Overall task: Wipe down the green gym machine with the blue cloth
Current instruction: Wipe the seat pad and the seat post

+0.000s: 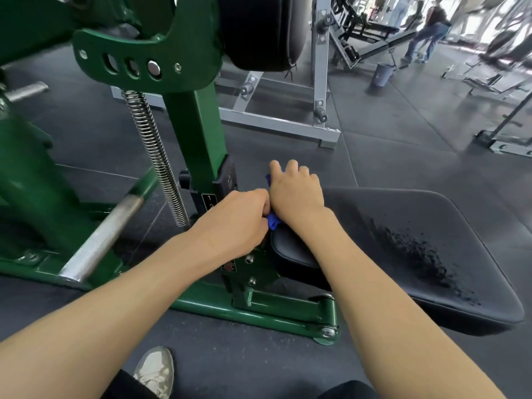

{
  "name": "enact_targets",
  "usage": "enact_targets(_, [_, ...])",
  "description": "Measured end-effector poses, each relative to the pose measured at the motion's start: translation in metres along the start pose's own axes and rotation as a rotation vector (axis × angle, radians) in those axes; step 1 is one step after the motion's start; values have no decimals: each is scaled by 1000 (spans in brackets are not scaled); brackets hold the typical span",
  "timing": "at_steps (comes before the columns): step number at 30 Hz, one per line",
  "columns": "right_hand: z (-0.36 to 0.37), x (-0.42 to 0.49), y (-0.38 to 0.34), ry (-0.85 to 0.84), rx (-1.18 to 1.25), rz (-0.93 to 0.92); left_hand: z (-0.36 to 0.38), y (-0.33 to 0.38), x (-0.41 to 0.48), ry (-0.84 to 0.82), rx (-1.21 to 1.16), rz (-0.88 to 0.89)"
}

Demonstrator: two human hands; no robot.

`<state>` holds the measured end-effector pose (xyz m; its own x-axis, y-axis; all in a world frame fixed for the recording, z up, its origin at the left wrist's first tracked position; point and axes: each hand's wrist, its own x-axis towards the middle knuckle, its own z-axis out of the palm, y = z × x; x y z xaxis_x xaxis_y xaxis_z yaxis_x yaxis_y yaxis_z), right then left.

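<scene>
**Blue cloth (272,222), bunched and mostly covered**

My left hand (239,218) has its fingers curled tight, pinching a tail of the cloth that sticks out just past their tips. My right hand (296,194) lies on top of the rest of it, touching my left knuckles. Its fingers (292,167) bend down over the fabric with the tips hidden, so I cannot tell whether they clutch or only press. A blue corner peeks out just left of my right forefinger.

Under my right palm is the narrow front end of the black seat pad (403,240), which widens away to the right of my fingers. Just left of my left fingers stands the upright of the green gym machine (198,125), with a numbered strip (207,201) beside my left knuckles and a coil spring (155,156) farther left. Below my left wrist runs the green base rail (259,309).
</scene>
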<state>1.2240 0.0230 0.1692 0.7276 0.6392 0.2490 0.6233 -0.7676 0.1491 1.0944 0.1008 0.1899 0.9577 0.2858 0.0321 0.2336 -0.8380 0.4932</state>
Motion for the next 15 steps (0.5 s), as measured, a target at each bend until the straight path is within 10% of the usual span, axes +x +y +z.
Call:
enact_targets(8, [-20, -157, 39, 227, -76, 12, 5, 15, -6, -14, 40, 62])
enact_targets(15, [-10, -39, 89, 63, -239, 297, 12, 34, -13, -13, 84, 65])
